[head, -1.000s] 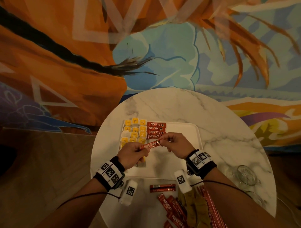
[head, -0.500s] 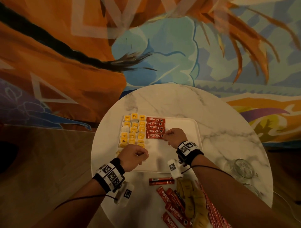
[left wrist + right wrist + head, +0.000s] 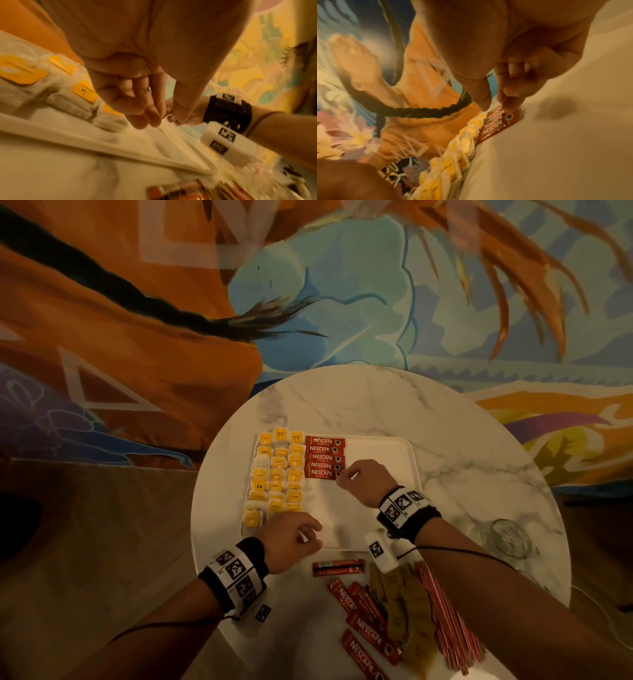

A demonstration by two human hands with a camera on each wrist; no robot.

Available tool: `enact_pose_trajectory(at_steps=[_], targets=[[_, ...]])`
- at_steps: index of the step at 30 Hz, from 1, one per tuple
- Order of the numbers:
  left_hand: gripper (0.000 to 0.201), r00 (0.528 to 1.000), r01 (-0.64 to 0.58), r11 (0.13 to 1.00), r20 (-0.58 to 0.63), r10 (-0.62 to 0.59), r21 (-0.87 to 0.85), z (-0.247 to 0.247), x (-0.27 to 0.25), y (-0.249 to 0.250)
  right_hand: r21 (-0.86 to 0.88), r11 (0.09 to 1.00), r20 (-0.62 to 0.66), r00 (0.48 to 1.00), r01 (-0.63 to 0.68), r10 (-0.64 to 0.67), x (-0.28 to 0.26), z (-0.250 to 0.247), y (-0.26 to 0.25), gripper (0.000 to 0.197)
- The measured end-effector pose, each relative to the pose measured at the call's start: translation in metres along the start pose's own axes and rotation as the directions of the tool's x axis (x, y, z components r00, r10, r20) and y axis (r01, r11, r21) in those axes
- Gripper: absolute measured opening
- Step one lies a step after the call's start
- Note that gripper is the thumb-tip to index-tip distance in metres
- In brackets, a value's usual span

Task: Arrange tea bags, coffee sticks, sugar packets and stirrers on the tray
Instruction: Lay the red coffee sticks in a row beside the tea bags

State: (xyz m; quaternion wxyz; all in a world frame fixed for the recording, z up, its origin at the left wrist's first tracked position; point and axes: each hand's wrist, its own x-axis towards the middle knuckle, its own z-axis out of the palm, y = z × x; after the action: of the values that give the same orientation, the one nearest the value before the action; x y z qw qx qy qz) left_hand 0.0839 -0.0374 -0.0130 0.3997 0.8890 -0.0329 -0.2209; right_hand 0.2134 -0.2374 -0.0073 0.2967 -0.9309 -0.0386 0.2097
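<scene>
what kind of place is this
Probably a café or hotel lounge corner: a round marble table against a big painted mural, with a white serving tray of tea bags and coffee sticks.

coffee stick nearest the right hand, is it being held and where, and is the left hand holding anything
The right hand touches the nearest coffee stick at its right end, fingertips on it; whether it pinches it cannot be told. The left hand holds nothing.

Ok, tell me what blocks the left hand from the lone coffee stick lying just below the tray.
Nothing visible: bare marble separates the left hand from the lone coffee stick; the tray lies beyond it.
</scene>
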Motion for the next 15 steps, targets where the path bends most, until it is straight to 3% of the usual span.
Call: enact_pose_trajectory(at_steps=[7, 15], targets=[[0.044, 0.981, -0.163, 0.931, 0.157, 0.116, 0.327, 0.027, -0.001, 0.015, -0.161, 0.982, 0.179, 0.981, 0.101, -0.072, -0.073, -0.015, 0.015, 0.027], [0.027, 0.969, -0.238, 0.832, 0.175, 0.172, 0.501, 0.054, -0.001, 0.029, -0.431, 0.866, 0.444, 0.895, 0.252, -0.039, -0.133, -0.004, 0.033, 0.034]])
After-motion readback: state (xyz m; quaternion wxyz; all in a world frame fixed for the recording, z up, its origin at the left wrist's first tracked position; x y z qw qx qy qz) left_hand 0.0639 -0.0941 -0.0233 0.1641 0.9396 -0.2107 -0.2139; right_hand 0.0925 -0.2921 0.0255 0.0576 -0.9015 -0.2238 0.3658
